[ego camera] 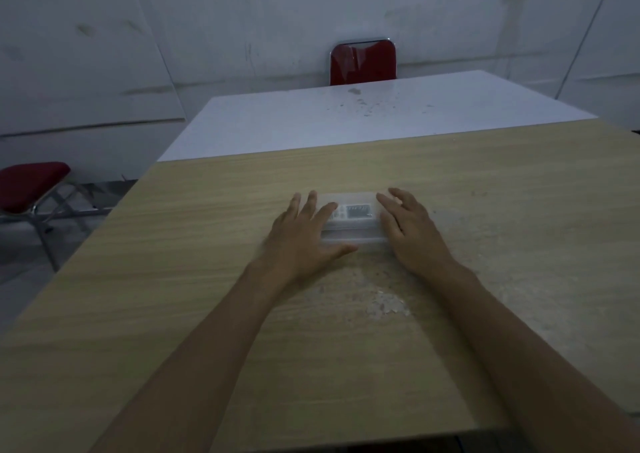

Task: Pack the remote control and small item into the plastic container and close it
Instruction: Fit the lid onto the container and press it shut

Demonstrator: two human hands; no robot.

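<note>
A clear plastic container (353,236) lies on the wooden table (207,279), lid down over it. Through the lid I see a white remote control (351,212) with a dark display. The small item is not visible. My left hand (304,237) rests flat on the container's left end, fingers spread over the lid. My right hand (410,230) lies flat against its right end, fingers pointing away from me. Both hands touch the container without closing around it.
A white table (346,116) butts against the far edge of the wooden one. A red chair (363,62) stands behind it and a red stool (27,185) at the left. Scuffed white patches (388,305) mark the wood near my forearms.
</note>
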